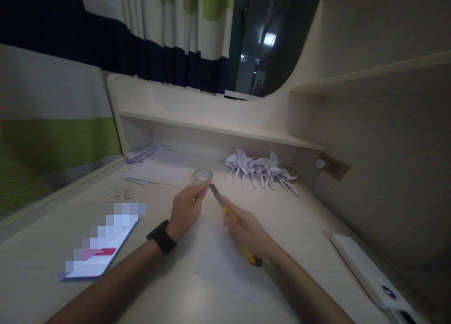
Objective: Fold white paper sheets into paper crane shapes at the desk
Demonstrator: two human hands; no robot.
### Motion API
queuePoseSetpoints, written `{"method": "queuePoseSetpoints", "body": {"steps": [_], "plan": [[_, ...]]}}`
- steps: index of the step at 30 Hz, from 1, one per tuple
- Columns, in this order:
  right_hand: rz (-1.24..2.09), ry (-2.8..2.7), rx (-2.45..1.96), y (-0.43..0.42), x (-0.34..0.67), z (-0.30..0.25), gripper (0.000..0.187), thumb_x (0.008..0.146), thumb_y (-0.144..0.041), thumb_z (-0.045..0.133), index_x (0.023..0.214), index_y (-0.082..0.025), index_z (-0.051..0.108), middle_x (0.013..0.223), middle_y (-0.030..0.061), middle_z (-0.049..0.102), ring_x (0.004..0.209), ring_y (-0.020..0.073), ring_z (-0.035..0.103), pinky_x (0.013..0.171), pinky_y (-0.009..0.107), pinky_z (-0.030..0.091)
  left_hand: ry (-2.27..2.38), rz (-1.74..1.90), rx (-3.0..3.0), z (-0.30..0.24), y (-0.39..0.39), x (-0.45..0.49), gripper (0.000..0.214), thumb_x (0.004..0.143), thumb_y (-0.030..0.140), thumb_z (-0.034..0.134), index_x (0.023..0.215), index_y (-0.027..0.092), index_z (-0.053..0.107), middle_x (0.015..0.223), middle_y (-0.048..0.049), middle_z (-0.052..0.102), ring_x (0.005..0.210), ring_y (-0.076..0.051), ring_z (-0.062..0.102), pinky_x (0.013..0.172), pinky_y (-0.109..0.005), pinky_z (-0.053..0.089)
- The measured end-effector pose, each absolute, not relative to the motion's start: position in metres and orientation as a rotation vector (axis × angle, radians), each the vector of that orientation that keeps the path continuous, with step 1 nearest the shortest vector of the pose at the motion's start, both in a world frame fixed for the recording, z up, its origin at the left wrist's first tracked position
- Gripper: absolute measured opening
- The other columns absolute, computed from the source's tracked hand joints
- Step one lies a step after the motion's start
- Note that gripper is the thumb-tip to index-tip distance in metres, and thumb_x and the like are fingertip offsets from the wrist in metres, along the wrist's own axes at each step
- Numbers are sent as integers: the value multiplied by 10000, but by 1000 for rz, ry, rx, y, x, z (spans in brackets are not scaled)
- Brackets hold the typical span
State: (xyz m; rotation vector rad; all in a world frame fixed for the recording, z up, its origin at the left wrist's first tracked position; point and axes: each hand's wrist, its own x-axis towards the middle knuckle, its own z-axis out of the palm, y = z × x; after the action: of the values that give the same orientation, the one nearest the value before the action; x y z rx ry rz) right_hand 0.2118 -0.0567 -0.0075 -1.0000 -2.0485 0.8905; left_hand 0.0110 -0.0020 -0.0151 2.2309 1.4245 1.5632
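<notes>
Looks well under way but not complete, to judge by the papers on the tabletop. Grips a yellow utility knife in the right hand, with fingers wrapped round the handle and the bare blade slanting up and leftward to the tips of the left fingers. Presses thumb and forefinger of the left hand together at the tips, just in front of a clear tape roll; cannot tell for certain of any small piece pinched between them, nor of actual contact with the blade tip, with so much blur there. Has several paper pinwheels on rolled paper sticks bunched at the back right, seemingly finished, too overlapped for a sure count. Has a loose paper sheet lying flat on the near side, partly under the right hand, apparently not yet worked into a pinwheel. Leaves more to use at the back left, probably: flat paper sheets in a loose pile, with narrow paper strips heaped just beside, perhaps meant for sticks. Shows also a scatter of tiny pale pieces near the lit phone, possibly parts or offcuts, too small to tell. Seems, then, busy with a small fixing or trimming step, with bare sheets remaining.
</notes>
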Motion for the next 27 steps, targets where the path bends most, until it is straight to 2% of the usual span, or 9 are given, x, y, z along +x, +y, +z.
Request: {"method": "queuePoseSetpoints", "body": {"steps": [3,7,10,14,16,18,22,24,27], "plan": [[275,-2384,-1127,-52,220,-9,559,935,-207,404,1462,-285,234,963,51,558,812,158,548,731,290,452,1435,1491,2195,-15,0,11,295,918,318,462,1083,240,693,1073,-34,714,987,-205,654,877,-308,490],[-329,-2545,-1362,-49,231,0,630,897,-114,425,1440,-383,252,974,57,538,800,186,518,687,287,411,1406,1431,2159,-17,4,9,298,905,337,480,1055,217,707,1061,-44,719,984,-213,664,868,-315,499],[-569,-2560,-1414,-48,236,10,624,893,-108,457,1410,-423,307,949,82,530,832,228,481,712,339,387,1386,1325,2215,-19,7,8,289,894,329,485,1037,226,715,1044,-45,722,973,-221,673,859,-333,504],[-690,-2540,-1437,-47,239,13,592,901,-129,467,1388,-442,345,963,95,527,855,243,458,735,366,371,1396,1223,2308,-19,8,6,284,888,328,483,1032,250,715,1018,-44,730,932,-229,685,828,-350,513],[-571,-2505,-1463,-46,238,9,616,886,-102,460,1390,-436,348,978,86,531,841,227,472,729,352,380,1389,1233,2328,-17,8,4,291,894,333,477,1044,248,711,1027,-44,728,934,-229,682,813,-340,515],[-264,-2441,-1425,-44,236,3,629,869,-86,452,1406,-397,344,980,71,544,811,195,494,720,325,398,1371,1280,2338,-14,7,3,304,904,346,467,1055,242,709,1034,-46,727,935,-228,679,804,-325,515],[809,-2055,-1124,-43,227,-8,505,903,-226,467,1399,-279,391,889,31,583,669,126,516,620,263,436,1385,1390,2360,-11,5,1,320,915,359,451,1067,241,706,1022,-51,730,903,-224,678,792,-309,511],[1337,-1735,-987,-45,222,-10,541,896,-317,507,1412,-250,359,822,13,581,562,99,501,515,232,419,1398,1403,2382,-11,6,2,313,917,341,448,1073,244,702,1019,-51,729,900,-222,676,795,-311,509],[1770,-1358,-785,-49,218,-9,585,870,-346,559,1399,-193,361,757,4,567,487,77,490,439,203,394,1408,1385,2404,-14,7,3,311,920,320,447,1094,238,692,1022,-58,728,908,-224,673,806,-319,505]]}}
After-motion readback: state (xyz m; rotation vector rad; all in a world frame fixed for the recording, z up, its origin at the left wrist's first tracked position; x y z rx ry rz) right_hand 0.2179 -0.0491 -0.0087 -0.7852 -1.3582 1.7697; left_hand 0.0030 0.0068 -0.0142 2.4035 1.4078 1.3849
